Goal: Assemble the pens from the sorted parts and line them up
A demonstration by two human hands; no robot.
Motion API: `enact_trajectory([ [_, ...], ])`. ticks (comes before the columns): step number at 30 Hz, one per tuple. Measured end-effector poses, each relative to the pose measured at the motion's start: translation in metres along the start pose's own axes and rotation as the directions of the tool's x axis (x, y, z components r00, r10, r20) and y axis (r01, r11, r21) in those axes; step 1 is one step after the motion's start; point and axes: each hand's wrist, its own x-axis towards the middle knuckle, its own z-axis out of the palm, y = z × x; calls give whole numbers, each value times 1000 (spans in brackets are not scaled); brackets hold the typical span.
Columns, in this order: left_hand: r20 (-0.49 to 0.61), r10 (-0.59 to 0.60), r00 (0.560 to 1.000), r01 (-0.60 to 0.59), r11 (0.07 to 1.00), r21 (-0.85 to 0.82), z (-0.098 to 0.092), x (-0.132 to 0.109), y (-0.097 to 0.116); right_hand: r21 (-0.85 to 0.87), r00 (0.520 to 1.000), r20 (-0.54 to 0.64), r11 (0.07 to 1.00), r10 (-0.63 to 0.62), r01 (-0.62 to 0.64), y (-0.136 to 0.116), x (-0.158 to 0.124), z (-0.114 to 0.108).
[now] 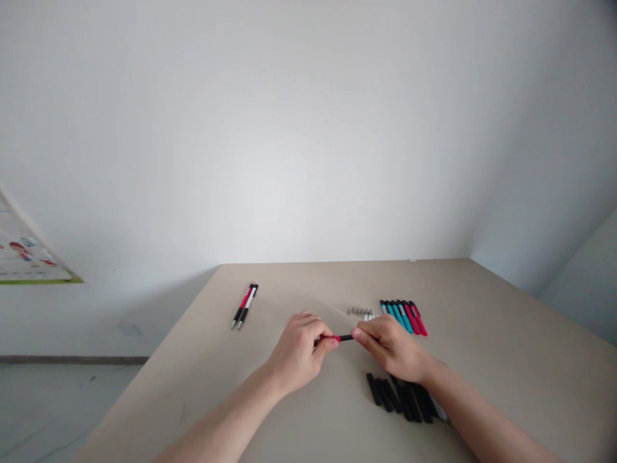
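Person's two hands meet above the middle of the counter [202, 392]; a red-and-black pen [346, 337] spans the gap between them, roughly level. Left hand [299, 347]: thumb and fingers clamped on the red end. Right hand [398, 347]: thumb and fingers pinched on the black end, covering its tip.

Surroundings, from where I stand: a red pen [245, 298] and a white pen [250, 298], both with black lower sections, lie side by side, slanted, well to the left of the hands. Beyond the right hand, a short row of small metallic pieces [360, 312]; white bits beside it, partly hidden. To their right, teal barrels [400, 319] and red barrels [418, 318] line up. Black tubes [385, 394] lie nearer the person, partly under the right forearm; exact count cannot be told.
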Motion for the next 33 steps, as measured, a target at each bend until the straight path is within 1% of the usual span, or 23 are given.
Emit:
enact_trajectory([
  [2, -28, -15, 999, 15, 1000, -12, 1, 0, 0, 2, 1000, -2, 1000, 6, -6, 0, 0, 0],
  [4, -33, -17, 999, 17, 1000, -10, 1, -1, 0, 2, 1000, -11, 1000, 2, -2, 0, -1, 0],
  [7, 16, 5, 1000, -5, 1000, 15, 0, -1, 1, 3, 1000, -21, 1000, -6, 6, 0, 0, -1],
  [10, 53, 35, 998, -38, 999, 39, 0, -1, 1, 2, 1000, 0, 1000, -11, 11, 0, 1, 0],
  [13, 12, 37, 999, -37, 999, 28, 1, 1, 0, 8, 1000, 10, 1000, -3, 3, 0, 1, 1],
  [16, -27, 13, 1000, -12, 1000, 21, 2, 0, -2, 39, 999, -4, 999, 33, -33, -1, 1, -1],
  [19, -50, -43, 998, 45, 999, 27, 3, 0, -3, 69, 993, 8, 991, 115, -116, -2, 0, -8],
  [21, -66, -91, 994, 94, 995, 30, 4, 0, -5, 45, 984, 26, 983, 176, -177, -1, -2, -16],
  [24, -87, -141, 986, 144, 989, 26, 4, 1, -7, -34, 970, 88, 973, 229, -227, 1, -5, -26],
  [26, -85, -148, 985, 151, 988, 20, 5, 1, -8, -64, 954, 166, 968, 250, -243, 2, -6, -29],
  [30, -68, -151, 986, 152, 988, 18, 7, 0, -9, -73, 906, 317, 960, 280, -271, 0, -8, -26],
  [33, -60, -150, 987, 152, 988, 18, 8, -1, -9, -119, 887, 354, 955, 295, -271, -3, -7, -22],
])
